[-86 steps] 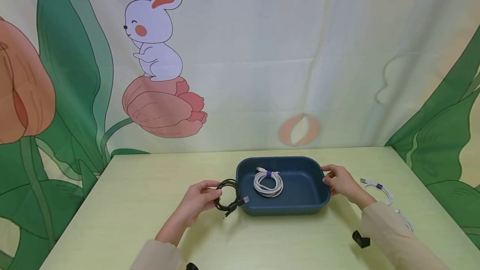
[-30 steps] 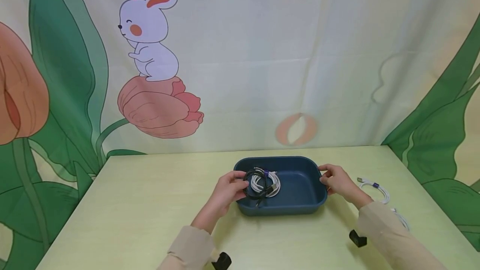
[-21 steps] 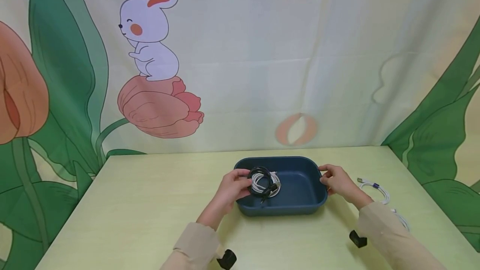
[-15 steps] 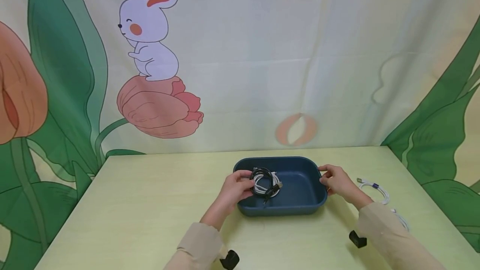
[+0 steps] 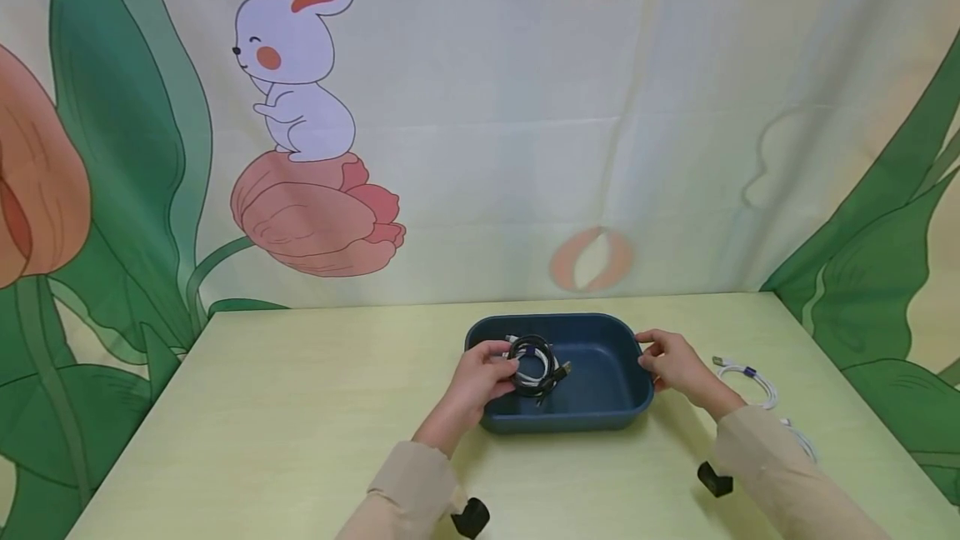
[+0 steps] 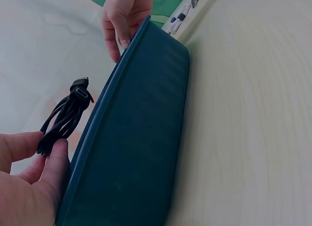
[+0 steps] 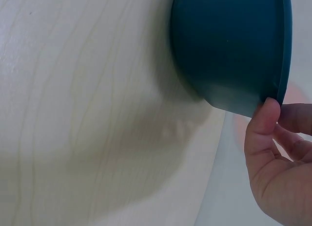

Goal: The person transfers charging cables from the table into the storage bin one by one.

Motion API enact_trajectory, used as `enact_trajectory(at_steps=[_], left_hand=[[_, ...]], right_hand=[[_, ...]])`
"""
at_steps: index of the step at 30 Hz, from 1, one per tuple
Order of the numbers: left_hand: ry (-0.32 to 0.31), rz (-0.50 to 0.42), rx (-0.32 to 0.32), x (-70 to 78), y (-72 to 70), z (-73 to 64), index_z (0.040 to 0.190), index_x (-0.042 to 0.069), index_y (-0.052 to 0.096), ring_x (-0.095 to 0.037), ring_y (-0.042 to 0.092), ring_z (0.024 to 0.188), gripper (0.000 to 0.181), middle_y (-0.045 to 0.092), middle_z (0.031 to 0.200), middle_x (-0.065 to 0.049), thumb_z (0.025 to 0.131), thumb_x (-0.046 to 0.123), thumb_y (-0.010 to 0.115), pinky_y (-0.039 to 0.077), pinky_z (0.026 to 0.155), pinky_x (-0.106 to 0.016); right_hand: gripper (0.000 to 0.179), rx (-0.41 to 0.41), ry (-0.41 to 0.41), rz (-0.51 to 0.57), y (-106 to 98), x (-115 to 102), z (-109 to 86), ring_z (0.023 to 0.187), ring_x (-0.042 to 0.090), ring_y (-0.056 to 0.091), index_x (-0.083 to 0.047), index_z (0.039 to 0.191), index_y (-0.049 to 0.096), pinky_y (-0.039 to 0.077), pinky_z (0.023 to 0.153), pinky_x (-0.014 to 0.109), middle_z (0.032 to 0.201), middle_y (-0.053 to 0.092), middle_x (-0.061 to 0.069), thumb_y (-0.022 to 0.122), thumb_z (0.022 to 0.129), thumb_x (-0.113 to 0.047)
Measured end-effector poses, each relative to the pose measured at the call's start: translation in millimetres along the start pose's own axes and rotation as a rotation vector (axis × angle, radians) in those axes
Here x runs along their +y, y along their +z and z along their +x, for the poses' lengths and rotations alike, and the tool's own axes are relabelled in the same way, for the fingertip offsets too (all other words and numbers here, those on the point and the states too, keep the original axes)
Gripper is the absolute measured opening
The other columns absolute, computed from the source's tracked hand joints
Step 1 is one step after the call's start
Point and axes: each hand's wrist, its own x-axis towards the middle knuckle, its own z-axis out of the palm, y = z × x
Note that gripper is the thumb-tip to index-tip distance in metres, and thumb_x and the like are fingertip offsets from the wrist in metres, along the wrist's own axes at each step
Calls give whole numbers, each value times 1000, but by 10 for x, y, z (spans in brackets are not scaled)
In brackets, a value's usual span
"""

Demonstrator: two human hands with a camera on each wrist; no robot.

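Observation:
A coiled black USB cable (image 5: 542, 391) is pinched between the thumb and fingers of my left hand (image 5: 478, 377). In the left wrist view the black cable (image 6: 66, 114) shows above the rim of the blue bin (image 6: 131, 123). Seen from the head, it overlaps a coiled white cable (image 5: 529, 367) with a purple tie lying in the bin (image 5: 607, 422). My right hand (image 5: 672, 363) grips the bin's right rim. In the right wrist view the thumb of the right hand (image 7: 280, 162) presses the outside of the rim, with fingers over the other side.
To the right of the bin, two more white cables lie on the table: one white cable (image 5: 757, 382) with a purple tie, and another white cable (image 5: 801, 438) partly behind the right sleeve. A printed cloth (image 5: 465, 123) hangs behind the pale table (image 5: 315, 407).
My left hand has carried the black cable from left of the bin, over its rim, rightward to above the white coil. The right hand keeps its grip on the bin.

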Motion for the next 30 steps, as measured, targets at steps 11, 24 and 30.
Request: enact_trajectory(at_steps=[11, 24, 30], left_hand=[[5, -40, -12, -26, 91, 76, 116, -5, 47, -10, 59, 70, 32, 56, 103, -23, 85, 1, 53, 54, 73, -31], [-14, -22, 7, -18, 181, 98, 117, -3, 47, -18, 59, 81, 33, 55, 109, -23, 86, 4, 53, 53, 75, -31], [-24, -31, 9, -42, 236, 125, 115, -3, 48, -17, 59, 78, 31, 56, 107, -21, 85, 3, 54, 54, 71, -29]], right_hand=[[41, -1, -12, 1, -8, 0, -6, 57, 15, 51, 7, 127, 36, 50, 51, 31, 88, 50, 16, 44, 88, 0], [41, -13, -14, 21, -11, -15, -24, 60, 18, 53, 8, 128, 35, 49, 50, 28, 90, 50, 21, 44, 88, 0], [41, -11, -8, 3, -3, -9, -10, 59, 17, 53, 7, 128, 35, 50, 51, 29, 89, 50, 18, 44, 88, 0]])
